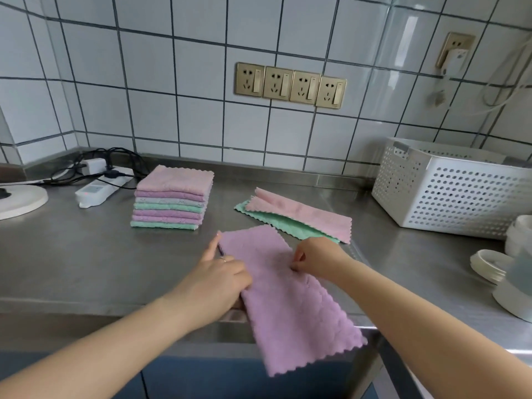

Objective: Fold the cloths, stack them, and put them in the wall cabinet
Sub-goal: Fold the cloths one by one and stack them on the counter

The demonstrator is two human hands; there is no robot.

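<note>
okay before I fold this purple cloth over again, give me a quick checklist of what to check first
1. Both hands on the purple cloth: ok. The left hand rests on its left edge and the right hand pinches its right edge.
2. Cloth fully on the counter: not ok. Its near end hangs over the front edge.
3. Cloth flat: ok, apart from a small pucker at the right fingers.
4. Room to fold: ok. The pink cloth and green cloth lie apart behind it.
5. Folded stack ready to take it: ok, it looks squared and upright.
6. Wall cabinet open: cannot tell, it is out of view.
</note>
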